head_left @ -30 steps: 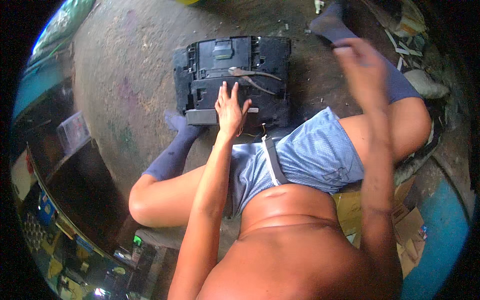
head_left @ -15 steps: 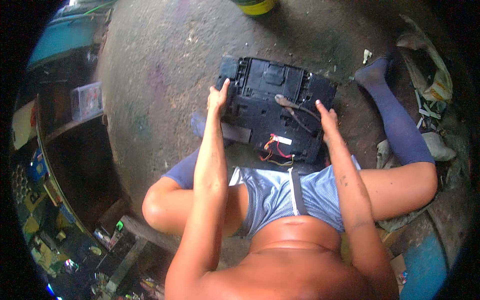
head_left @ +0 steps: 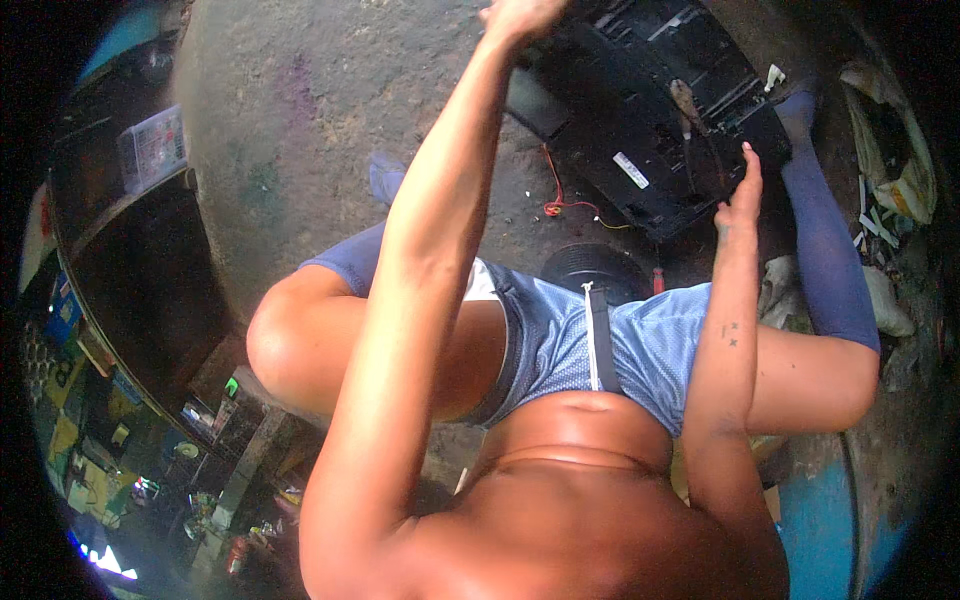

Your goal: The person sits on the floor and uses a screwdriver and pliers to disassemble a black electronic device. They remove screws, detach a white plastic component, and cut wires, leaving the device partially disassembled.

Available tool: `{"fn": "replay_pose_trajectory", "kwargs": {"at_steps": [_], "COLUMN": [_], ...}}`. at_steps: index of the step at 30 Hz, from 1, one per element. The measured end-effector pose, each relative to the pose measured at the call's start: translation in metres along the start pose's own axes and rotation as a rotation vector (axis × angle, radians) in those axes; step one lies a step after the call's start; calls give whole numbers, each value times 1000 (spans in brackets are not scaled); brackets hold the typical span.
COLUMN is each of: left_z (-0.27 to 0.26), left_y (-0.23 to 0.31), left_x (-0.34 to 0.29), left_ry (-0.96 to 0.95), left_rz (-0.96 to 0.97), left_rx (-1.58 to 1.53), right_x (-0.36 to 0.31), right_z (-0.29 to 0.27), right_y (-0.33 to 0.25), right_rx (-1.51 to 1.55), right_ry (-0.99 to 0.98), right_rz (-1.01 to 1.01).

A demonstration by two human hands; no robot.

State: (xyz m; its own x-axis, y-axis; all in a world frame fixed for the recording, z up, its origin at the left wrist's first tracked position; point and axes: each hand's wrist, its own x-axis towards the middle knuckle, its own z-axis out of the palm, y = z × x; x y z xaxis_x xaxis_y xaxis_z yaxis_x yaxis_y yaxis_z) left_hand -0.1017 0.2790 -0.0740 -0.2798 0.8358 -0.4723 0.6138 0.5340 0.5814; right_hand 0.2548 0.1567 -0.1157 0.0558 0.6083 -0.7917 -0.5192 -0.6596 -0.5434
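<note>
A wide black plastic casing (head_left: 640,110), moulded with slots and ribs, is tilted over the floor in front of me. A grey-black cable (head_left: 688,105) and a small white label (head_left: 631,170) show on it. Red and yellow wires (head_left: 554,207) dangle from its near left side. My left hand (head_left: 522,20) is closed at the casing's far left edge, its fingers partly cut off by the top of the view. My right hand (head_left: 740,195) holds the near right edge, with one digit pointing up over the surface; the rest are hidden.
Between my legs lie a round black ribbed object (head_left: 595,268) and a red-handled tool (head_left: 658,281). A clear plastic box (head_left: 155,150) sits on a shelf at left, above a cluttered lower area. Sacks (head_left: 905,165) and white scraps lie beyond my right leg.
The casing has swung away from my lap and turned clockwise. My left hand has moved far forward; the right has shifted right. The round black object and red-handled tool have come into view.
</note>
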Motion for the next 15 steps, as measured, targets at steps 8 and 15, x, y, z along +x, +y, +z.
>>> {"fn": "replay_pose_trajectory", "kwargs": {"at_steps": [8,15], "left_z": [22,101], "left_y": [-17,-33], "left_x": [46,-64], "left_ry": [-54,-64], "left_rz": [457,315], "left_rx": [159,377], "right_x": [27,45], "right_z": [-26,-108], "right_y": [28,90], "right_rx": [-456,-973], "right_ry": [148,208], "right_rz": [34,14]}}
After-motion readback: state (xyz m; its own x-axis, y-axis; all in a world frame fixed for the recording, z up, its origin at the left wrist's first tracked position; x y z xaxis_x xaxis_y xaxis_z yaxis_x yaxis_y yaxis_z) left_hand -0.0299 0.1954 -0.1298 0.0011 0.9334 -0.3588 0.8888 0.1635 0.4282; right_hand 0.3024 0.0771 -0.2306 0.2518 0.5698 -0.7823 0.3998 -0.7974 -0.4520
